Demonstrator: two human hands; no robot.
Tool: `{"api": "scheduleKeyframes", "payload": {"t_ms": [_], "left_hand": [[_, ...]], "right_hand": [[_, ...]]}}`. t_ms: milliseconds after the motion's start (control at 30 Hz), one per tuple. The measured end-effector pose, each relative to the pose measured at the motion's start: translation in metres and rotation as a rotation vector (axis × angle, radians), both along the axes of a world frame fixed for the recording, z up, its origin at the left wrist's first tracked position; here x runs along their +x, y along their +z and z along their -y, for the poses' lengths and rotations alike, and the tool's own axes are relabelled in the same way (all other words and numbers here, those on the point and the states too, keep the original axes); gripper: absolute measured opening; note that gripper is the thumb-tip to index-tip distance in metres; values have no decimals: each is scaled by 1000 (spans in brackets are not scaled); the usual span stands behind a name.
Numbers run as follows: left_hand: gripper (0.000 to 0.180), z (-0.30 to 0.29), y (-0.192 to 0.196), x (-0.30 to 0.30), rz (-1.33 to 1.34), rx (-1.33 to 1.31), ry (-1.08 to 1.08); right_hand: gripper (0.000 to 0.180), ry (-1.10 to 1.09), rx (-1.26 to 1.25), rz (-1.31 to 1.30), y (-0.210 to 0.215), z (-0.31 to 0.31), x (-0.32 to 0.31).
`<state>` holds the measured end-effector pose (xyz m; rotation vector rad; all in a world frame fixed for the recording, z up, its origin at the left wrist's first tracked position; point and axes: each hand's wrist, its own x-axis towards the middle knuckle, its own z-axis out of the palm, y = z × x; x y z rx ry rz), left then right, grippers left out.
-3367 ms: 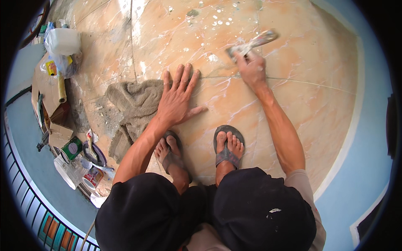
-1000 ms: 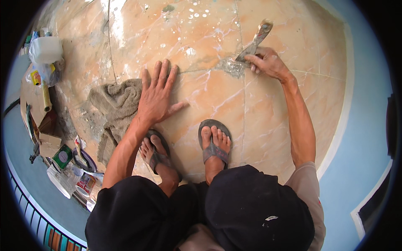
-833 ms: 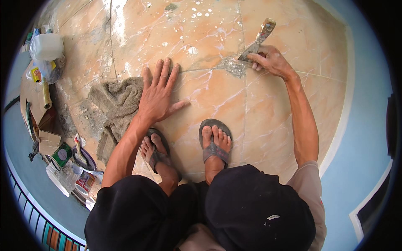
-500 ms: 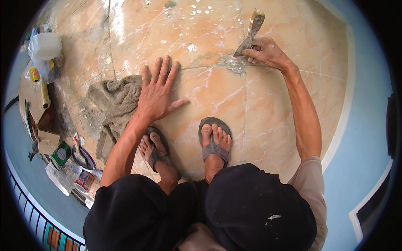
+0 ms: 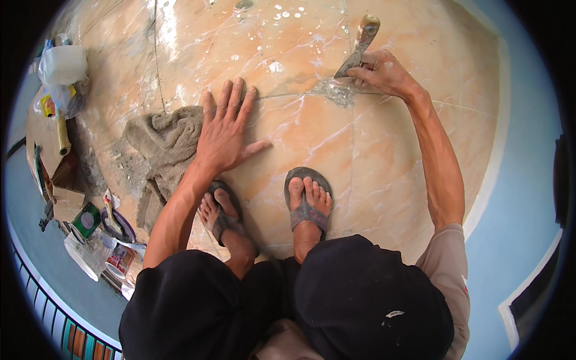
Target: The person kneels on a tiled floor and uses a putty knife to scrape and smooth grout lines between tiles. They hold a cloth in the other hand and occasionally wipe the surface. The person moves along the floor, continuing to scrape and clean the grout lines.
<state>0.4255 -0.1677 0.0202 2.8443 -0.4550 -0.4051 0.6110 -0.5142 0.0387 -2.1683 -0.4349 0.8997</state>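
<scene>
At far left, a clutter of tins and packets (image 5: 90, 234) sat off the tiles. A grey rag (image 5: 165, 141) lay just beside the left hand (image 5: 225, 135), which pressed flat with fingers spread on the marbled floor tile (image 5: 312, 138), apparently bracing the crouch. The right hand (image 5: 384, 72) gripped a putty knife (image 5: 358, 48), blade angled onto grey filler (image 5: 335, 93) at the joint.

Wore black trousers (image 5: 282, 300), a short-sleeved beige shirt (image 5: 447, 270), and grey flip-flops (image 5: 307, 207) on both feet; forearms bare, small pale fleck on one knee.
</scene>
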Motion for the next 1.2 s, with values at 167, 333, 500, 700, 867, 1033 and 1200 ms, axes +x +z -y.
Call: {"api": "scheduleKeyframes", "payload": {"t_ms": [167,333,500,700,867,1033,1200], "left_hand": [[115,1,0,0,13,-13,-1],[116,0,1,1,9,-4,-7],[117,-1,-1,-1,1,0,-3],[117,-2,0,-1,9,8,-8],[117,-1,-1,-2,2,24,-3],[117,-1,-2,-3,15,7,-8],[116,-1,0,-2,16,1,-12]], "right_hand": [[19,56,1,-59,-4,4,0],[20,69,54,-18,0,-2,0],[20,115,28,34,0,-4,3],[20,129,4,73,8,-7,2],[16,175,31,119,6,-10,-2],[16,146,10,79,9,-7,-7],[15,184,34,164,0,-5,-4]]}}
